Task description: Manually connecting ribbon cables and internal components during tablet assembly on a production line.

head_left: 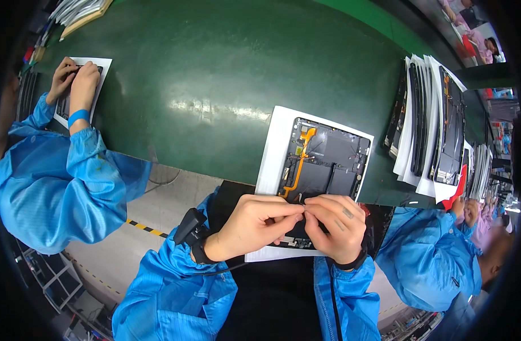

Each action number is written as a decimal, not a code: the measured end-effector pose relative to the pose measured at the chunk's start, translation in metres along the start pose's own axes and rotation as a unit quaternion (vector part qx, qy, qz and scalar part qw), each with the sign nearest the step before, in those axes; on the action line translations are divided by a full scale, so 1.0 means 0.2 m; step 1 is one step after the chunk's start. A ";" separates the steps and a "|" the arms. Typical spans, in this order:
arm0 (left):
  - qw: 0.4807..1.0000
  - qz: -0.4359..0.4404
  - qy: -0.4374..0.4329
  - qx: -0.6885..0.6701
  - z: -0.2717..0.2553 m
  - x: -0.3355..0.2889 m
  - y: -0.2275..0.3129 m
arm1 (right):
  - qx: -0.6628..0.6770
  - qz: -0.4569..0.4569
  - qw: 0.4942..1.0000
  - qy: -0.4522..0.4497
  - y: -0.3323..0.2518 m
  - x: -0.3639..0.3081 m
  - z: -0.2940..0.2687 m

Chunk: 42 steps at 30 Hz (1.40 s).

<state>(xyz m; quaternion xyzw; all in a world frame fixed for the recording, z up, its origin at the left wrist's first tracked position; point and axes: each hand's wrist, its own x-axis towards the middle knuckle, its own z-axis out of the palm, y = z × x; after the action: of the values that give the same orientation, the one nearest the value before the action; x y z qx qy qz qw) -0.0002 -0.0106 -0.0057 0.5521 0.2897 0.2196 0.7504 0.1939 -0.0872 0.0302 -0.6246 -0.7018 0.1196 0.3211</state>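
Note:
An opened tablet (pixel 343 149) with dark internal parts lies on a white sheet (pixel 268 165) at the near edge of the green table. An orange ribbon cable (pixel 298 169) runs down its left side. Over the tablet's lower part, my left hand (pixel 255 223) and my right hand (pixel 338 223) meet at the fingertips. Both are closed in a pinch, thumbs against forefingers. Whatever sits between the fingertips is too small to make out. My hands hide much of the tablet's lower end.
Several tablet housings (pixel 451 131) stand on edge at the right, with white sheets between them and a red piece (pixel 455 195) below. At the left, a co-worker in blue (pixel 61 193) handles another tablet on paper. Another blue-sleeved person (pixel 436 256) sits close on the right. Papers (pixel 81 14) lie far left.

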 end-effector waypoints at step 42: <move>0.995 -0.024 -0.090 0.023 -0.06 0.05 0.09 | 0.071 0.079 0.993 -0.055 -0.05 0.01 -0.13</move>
<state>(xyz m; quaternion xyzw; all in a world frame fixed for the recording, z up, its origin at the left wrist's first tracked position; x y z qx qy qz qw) -0.0013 0.0101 0.0071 0.5798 0.2388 0.1442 0.7656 0.2014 -0.0930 0.0567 -0.6463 -0.6562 0.2285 0.3153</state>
